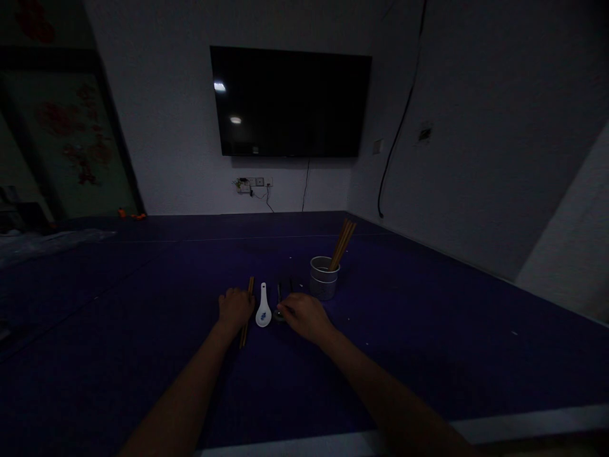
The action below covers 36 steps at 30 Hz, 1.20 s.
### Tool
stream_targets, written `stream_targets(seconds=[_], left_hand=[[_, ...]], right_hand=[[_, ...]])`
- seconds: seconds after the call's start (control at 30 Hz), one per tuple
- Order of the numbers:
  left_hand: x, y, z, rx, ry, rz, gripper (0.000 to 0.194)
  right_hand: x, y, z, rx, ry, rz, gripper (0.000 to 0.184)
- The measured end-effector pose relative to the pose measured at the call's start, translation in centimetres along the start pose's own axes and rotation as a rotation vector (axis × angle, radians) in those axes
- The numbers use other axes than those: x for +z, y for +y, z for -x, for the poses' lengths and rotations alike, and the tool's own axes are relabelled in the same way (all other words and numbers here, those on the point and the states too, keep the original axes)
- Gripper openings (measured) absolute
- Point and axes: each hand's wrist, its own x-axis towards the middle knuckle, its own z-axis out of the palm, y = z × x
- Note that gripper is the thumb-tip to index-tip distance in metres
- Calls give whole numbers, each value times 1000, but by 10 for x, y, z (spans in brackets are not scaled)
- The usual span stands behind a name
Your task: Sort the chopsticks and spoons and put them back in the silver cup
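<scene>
1. Dark spoon (279,292) lies just to the 3 o'clock side of the white spoon (263,315), which serves as the clock's centre, with 12 pointing away from the person; both handles point roughly to 12.

2. Right hand (307,315): thumb and fingertips are drawn together at the dark spoon, apparently pinching it near the bowl.

3. Left hand (236,309): fingers are curled over a pair of chopsticks (244,335) at 9 o'clock (whether they grip or merely rest there, I cannot tell).

4. Progress, as I judge it: chopsticks and two spoons already form a side-by-side row, with both outer pieces under the hands, so letting go remains. More chopsticks (343,242) lean in the grey cup (322,287) at 2 o'clock. A slim dark piece (291,284) beside the right hand is too dim to identify.

5. Surface (428,336): broad, purple-blue, flecked with white specks, with clear plastic (52,244) and small orange objects (128,214) towards 10 o'clock.

6. Room: dim, with a dark television (295,105) at 12, a hanging cable (404,114) near 1 and a red-decorated door (80,139) between 10 and 11.
</scene>
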Motion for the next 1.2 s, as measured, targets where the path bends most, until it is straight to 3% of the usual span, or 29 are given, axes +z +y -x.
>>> stream_targets(seconds=[0.43,0.77,1.2], left_hand=[[-2,-4,-6,39,-32,7,42],[-8,4,-5,95,-44,-132,39],[-9,9,-8,31,-55,-84,39]], right_hand=[[-3,-2,1,15,-24,4,30],[-3,-2,0,-1,-31,11,29],[-3,-3,0,-23,-23,-1,27]])
